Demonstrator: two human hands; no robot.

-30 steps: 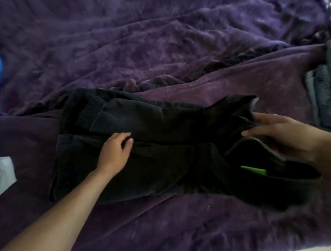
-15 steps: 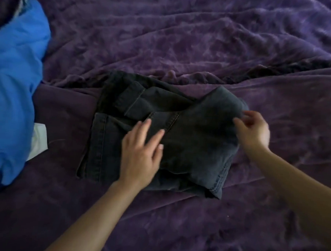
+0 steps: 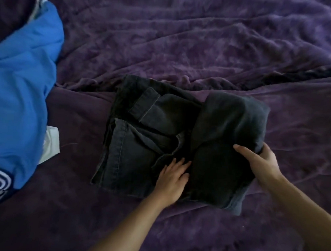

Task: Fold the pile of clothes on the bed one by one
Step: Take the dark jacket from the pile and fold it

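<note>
Two hands are laid on one pair of dark jeans (image 3: 141, 143), which lies on the bed (image 3: 118, 227) directly under and between them. The left hand (image 3: 172, 180) is pressed flat, fingers straight, on the near middle of the garment, just beside the edge of the turned-over layer. The right hand (image 3: 261, 163) is clamped on the right end of that layer, thumb on top and fingers tucked beneath. The layer is doubled over towards the left hand.

The step in hand is judged to be the closing of a fold. It would be done well if the lower layer were pinned by the left hand while the upper layer is drawn across it, the edges squared and the bulge beyond the right hand smoothed down. The denim looks thick, so a firm press along the crease is likely needed.

Bare purple blanket (image 3: 202, 41) is seen nearer than both hands, to the right of the right hand, and far beyond the jeans, where it is heavily rumpled. To the left of the left hand, well apart from the jeans, a blue garment (image 3: 23, 100) is heaped, with a white piece (image 3: 52, 143) showing at its edge; any sweep that way should be kept short.
</note>
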